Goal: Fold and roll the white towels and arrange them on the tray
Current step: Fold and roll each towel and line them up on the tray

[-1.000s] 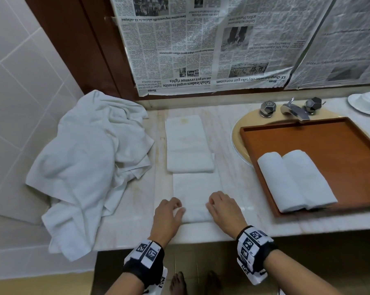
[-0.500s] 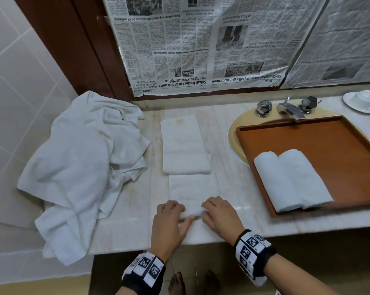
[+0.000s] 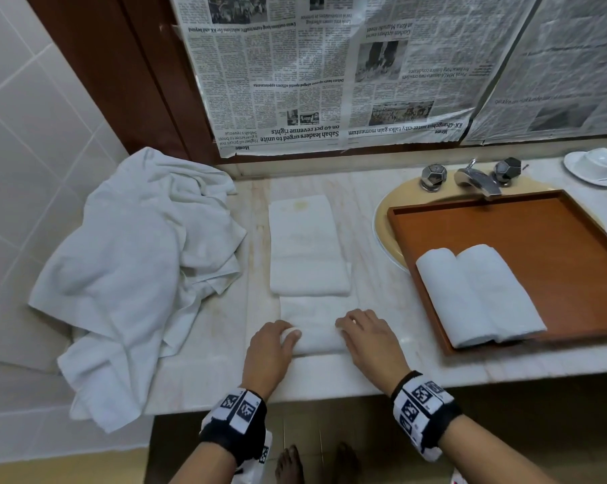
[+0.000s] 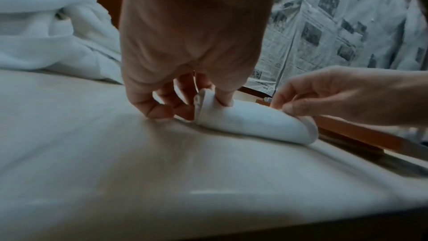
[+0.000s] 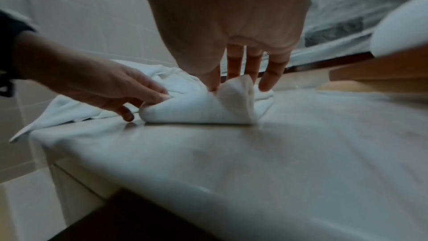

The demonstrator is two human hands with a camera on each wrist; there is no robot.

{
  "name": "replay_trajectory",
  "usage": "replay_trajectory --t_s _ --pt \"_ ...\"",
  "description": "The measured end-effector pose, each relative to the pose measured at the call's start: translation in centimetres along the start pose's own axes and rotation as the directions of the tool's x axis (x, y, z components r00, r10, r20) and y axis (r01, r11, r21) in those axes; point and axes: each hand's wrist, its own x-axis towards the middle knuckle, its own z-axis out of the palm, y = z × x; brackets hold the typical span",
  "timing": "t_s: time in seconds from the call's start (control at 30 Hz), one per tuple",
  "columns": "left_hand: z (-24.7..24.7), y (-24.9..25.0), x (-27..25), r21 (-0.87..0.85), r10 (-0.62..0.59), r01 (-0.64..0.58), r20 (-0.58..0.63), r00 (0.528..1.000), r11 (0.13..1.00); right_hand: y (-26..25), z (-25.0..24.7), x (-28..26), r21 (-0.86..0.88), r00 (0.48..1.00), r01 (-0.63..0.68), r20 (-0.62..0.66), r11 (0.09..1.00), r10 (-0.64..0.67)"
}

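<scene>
A narrow folded white towel (image 3: 314, 310) lies on the marble counter (image 3: 382, 291), its near end rolled up into a small roll (image 3: 318, 340). My left hand (image 3: 288, 335) grips the roll's left end, thumb and fingers curled round it (image 4: 185, 105). My right hand (image 3: 343, 326) holds the right end, fingers curled over the top (image 5: 234, 83). A second folded towel (image 3: 305, 246) lies just beyond. Two rolled towels (image 3: 476, 295) lie side by side at the near left of the brown tray (image 3: 556, 232).
A heap of unfolded white towels (image 3: 131, 267) covers the counter's left end and hangs over its edge. The tray sits over a sink (image 3: 382, 218) with a tap (image 3: 476, 178). A white cup and saucer (image 3: 597, 162) stand far right. Newspaper (image 3: 330, 75) covers the back wall.
Both hands have curled the towel's near end over and pushed it away from the counter edge, forming a roll. The camera has shifted slightly.
</scene>
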Motion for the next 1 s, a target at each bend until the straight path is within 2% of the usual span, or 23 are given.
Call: replay_trajectory --t_s 0.07,0.2,0.27,0.33,0.47,0.53,0.6,0.7,0.77,0.83,0.9,1.0 --pt "0.2 0.3 0.0 -0.013 -0.010 0.009 -0.039 0.999 1.000 -0.7 0.2 -0.6 -0.033 0.997 0.073 0.008 0.997 -0.073" --pt "0.5 1.3 -0.6 -0.011 -0.010 0.009 -0.106 0.994 1.000 -0.6 0.7 -1.1 -0.075 0.993 0.087 0.087 0.993 -0.081" --pt "0.5 1.5 -1.3 0.094 0.076 -0.064 -0.131 0.988 0.994 -0.5 0.4 -0.7 -0.050 0.990 0.053 0.136 0.997 -0.045" --pt "0.8 1.2 -2.0 0.206 0.170 -0.146 -0.106 0.980 0.968 -0.5 -0.1 0.2 0.040 0.981 -0.007 0.192 0.999 -0.001" --pt "1.0 0.4 -2.5 0.301 0.236 -0.220 -0.019 0.971 0.928 -0.1 -0.8 1.2 0.188 0.965 -0.119 0.252 0.975 0.069" --pt "0.7 0.4 -2.2 0.286 0.208 -0.202 0.009 0.978 0.937 0.2 -1.0 1.5 0.247 0.955 -0.173 0.279 0.953 0.101" --pt "0.3 0.3 -1.6 0.183 0.136 -0.142 0.045 0.990 0.973 0.5 -1.2 1.6 0.286 0.940 -0.222 0.316 0.932 0.126" --pt "-0.1 -0.1 -0.6 0.043 0.089 -0.094 0.093 0.992 0.995 0.9 -1.2 1.1 0.322 0.961 -0.180 0.258 0.929 0.097" --pt "-0.2 0.1 -0.2 0.010 0.068 -0.070 0.111 0.991 0.998 0.9 -0.9 0.5 0.184 0.986 -0.077 0.161 0.980 0.047" --pt "-0.3 0.5 0.0 -0.020 0.037 -0.035 0.109 0.993 0.999 0.9 -0.5 0.3 0.046 0.996 -0.029 0.090 0.998 0.025" --pt "-0.5 0.9 0.0 -0.066 0.010 -0.004 0.094 0.995 0.998 0.9 -0.3 0.6 0.045 0.993 -0.089 0.082 0.995 0.085" --pt "-0.3 1.1 0.2 -0.085 -0.057 0.062 0.058 0.997 0.994 1.2 -0.6 1.9 0.198 0.969 -0.234 0.134 0.952 0.210"
